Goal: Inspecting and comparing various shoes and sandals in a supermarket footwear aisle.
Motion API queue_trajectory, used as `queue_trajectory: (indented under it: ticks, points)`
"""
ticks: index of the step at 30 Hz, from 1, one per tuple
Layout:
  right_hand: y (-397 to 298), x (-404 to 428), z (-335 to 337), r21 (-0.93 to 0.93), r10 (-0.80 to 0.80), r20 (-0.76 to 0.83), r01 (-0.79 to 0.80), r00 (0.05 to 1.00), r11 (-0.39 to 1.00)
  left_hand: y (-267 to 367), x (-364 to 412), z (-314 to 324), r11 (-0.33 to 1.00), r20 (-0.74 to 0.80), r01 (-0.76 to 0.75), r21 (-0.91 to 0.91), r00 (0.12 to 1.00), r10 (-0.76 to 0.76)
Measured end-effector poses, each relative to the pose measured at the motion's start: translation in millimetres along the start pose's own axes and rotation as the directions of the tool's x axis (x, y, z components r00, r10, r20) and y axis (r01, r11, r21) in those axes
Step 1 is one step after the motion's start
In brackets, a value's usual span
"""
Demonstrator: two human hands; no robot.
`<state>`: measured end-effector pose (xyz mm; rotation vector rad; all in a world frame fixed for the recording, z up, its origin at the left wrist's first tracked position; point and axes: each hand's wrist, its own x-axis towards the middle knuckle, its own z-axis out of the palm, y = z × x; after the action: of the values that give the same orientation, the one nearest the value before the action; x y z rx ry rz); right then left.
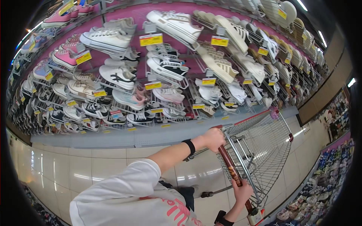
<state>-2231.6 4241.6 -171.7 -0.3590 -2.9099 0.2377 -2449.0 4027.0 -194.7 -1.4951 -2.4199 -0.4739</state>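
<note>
My left hand is wrapped around the upper end of the handle of a wire shopping cart. Lower on the same dark red bar, my right hand has its fingers closed round it. The bar bears a printed pattern between the two hands. Bare wire mesh shows in the basket, with its frame and parts of the wheels below. A black band circles my left wrist, and a black wrist device sits on my right one.
Beside me stands a tall shoe rack with a grey base ledge; white sneakers and yellow price tags fill it. The cart's far corner is close to this ledge. More shoes line the lower right. Glossy floor tiles lie between.
</note>
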Motion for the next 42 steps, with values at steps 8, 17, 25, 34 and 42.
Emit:
queue_trajectory:
  ticks: [8,17,25,34,42]
  points:
    - [62.0,57.0,-0.2,0.042,-0.056,-0.039,0.058,0.998,0.997,-7.2,73.9,32.5,0.997,0.007,-0.050,0.051,0.999,0.050]
    - [136.8,129.2,-1.1,0.082,0.022,0.002,-0.022,1.000,0.996,-13.7,171.5,70.7,0.994,0.004,0.004,0.108,1.000,-0.005]
    - [201.1,194.3,-1.4,0.094,0.022,-0.064,-0.016,0.998,0.995,-21.1,254.3,111.1,0.994,-0.036,-0.003,0.109,0.999,0.007]
    - [297.9,263.2,-4.8,0.085,0.103,-0.056,-0.098,0.993,0.992,-9.2,361.8,154.9,1.000,-0.025,0.007,0.009,1.000,-0.007]
    - [362.8,339.7,-21.7,-0.025,0.234,0.187,-0.233,0.954,0.972,-13.1,457.7,190.3,1.000,-0.050,-0.018,-0.019,0.999,0.017]
